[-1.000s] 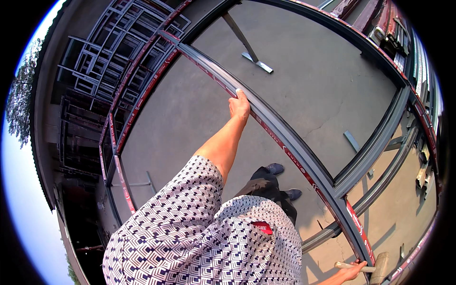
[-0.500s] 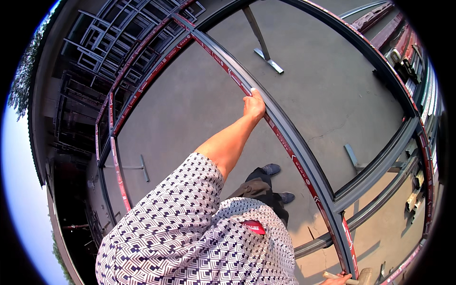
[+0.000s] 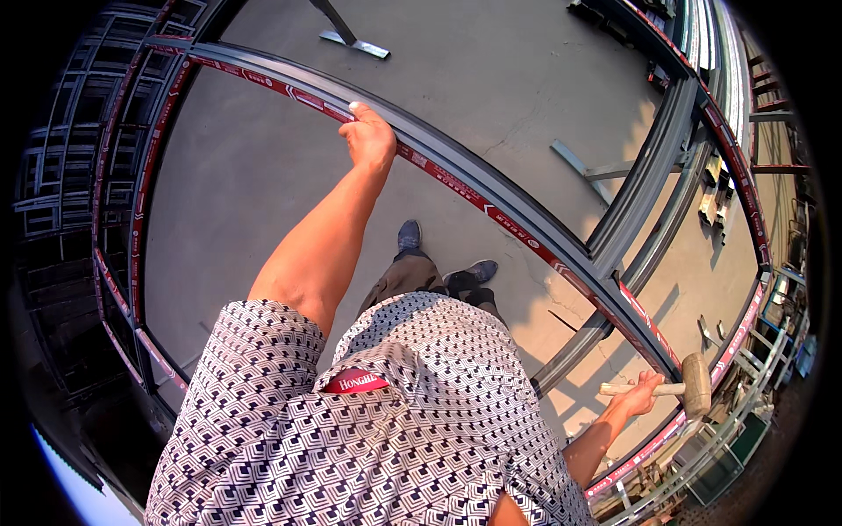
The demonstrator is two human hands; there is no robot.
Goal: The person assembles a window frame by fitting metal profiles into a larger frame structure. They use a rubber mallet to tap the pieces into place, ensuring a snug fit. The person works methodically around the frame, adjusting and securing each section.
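Mallet (image 3: 696, 386) sat at four o'clock, its pale handle (image 3: 617, 388) clasped in the right hand (image 3: 639, 394); at eleven o'clock, the left hand (image 3: 370, 138) was clamped on a grey, red-striped frame bar (image 3: 500, 196) slanting from about ten toward four.

We see a smooth grey metal frame (image 3: 645, 193) with a dull sheen, faced with glossy, plastic-looking red film (image 3: 452, 183). The mallet (image 3: 696, 386) looks like matt wood throughout. Our shirt (image 3: 421, 447) is soft printed cloth; the floor (image 3: 491, 79), matt cracked concrete; metal strips (image 3: 702, 35) shine.
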